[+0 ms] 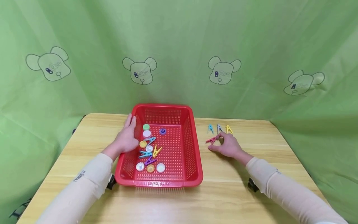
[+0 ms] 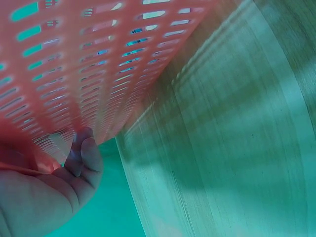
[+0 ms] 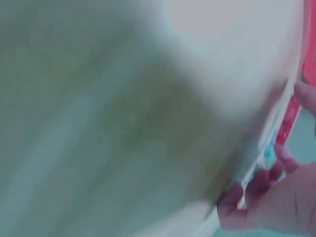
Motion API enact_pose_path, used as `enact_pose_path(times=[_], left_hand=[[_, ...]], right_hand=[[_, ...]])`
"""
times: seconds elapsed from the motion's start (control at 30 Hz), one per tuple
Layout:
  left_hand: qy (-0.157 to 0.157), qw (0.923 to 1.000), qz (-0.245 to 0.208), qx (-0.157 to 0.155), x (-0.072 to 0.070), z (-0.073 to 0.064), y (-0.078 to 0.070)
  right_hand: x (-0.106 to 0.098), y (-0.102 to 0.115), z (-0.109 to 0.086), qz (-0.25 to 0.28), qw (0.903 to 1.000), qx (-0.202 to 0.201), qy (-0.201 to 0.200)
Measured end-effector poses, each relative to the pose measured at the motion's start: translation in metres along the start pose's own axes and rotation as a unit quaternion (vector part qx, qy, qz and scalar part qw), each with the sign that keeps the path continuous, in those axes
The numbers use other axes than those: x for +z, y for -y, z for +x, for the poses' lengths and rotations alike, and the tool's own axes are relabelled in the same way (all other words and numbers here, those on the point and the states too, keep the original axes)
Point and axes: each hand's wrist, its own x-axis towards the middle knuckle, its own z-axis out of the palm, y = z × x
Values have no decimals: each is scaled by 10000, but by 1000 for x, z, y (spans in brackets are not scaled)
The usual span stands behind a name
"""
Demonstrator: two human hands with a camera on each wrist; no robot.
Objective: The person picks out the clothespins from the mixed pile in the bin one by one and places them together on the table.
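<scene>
Red basket (image 1: 172,155) sits on the desk (image 1: 223,199). Left hand (image 1: 128,137) grips the basket's left rim, fingers on the outer wall. Right hand (image 1: 228,146) is out to the right of the basket, narrow: thumb and index finger pinch a red clip (image 1: 210,140); can't tell if the clip is off the desk. Also right of the basket, level with its back half, a short row: sky-blue clip (image 1: 210,128), grey-purple clip (image 1: 219,128), yellow clip (image 1: 229,128), the last farthest from the basket. Inside the basket, mostly its left half: green cap (image 1: 146,127) and pink cap (image 1: 146,134) toward the back, purple cap (image 1: 162,131) near back-middle, orange cap (image 1: 150,168) between two white caps (image 1: 160,167) at the front, more caps and clips between. Green cloth (image 1: 181,31) with bear-head outlines hangs behind the basket.
</scene>
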Motion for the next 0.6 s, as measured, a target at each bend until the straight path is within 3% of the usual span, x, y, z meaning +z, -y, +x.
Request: enact_pose_path(times=[0.3, 0.4, 0.6], left_hand=[[23, 9999, -80, -85, 0, -1, 0], [8, 10000, -40, -49, 0, -1, 0], [-16, 10000, -21, -35, 1, 0, -1]], right_hand=[[-22, -15, 20, -53, 9879, -1221, 953], [-24, -17, 24, -86, 9830, -1354, 1237], [-27, -16, 26, -124, 9804, -1163, 1587]])
